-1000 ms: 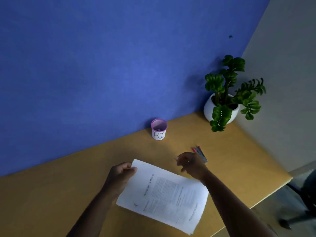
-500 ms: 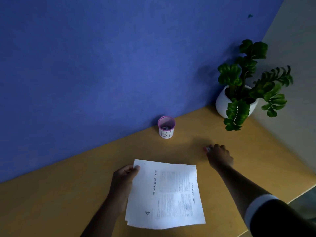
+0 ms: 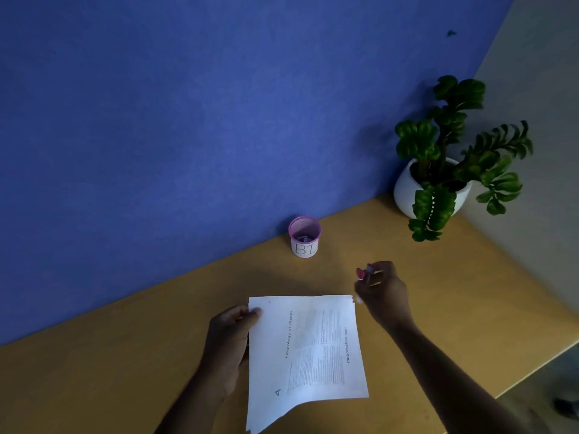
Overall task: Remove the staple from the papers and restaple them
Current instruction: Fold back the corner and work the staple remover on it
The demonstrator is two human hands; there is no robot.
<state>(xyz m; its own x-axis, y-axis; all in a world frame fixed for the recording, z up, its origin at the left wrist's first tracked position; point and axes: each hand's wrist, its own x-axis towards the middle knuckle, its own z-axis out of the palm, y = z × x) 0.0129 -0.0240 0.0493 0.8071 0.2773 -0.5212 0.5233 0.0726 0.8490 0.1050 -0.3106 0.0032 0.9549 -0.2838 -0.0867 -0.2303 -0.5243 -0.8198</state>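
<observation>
White papers (image 3: 308,349) w/ black print, pink cup (image 3: 304,236), blue wall (image 3: 188,120) – ochre desk (image 3: 125,355)

The scene was dim and blue-tinted, soft shadows pooled on the worktop (image 3: 156,355), the right hand (image 3: 383,292) blurred, and wide-angle distortion tilted the edges.

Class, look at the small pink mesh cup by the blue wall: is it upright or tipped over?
Upright. The small pink mesh cup stands on its base on the wooden desk, round rim facing up, its white label reading level.

A small pink tool (image 3: 365,270) sits mostly hidden in the right hand (image 3: 383,292).
</observation>
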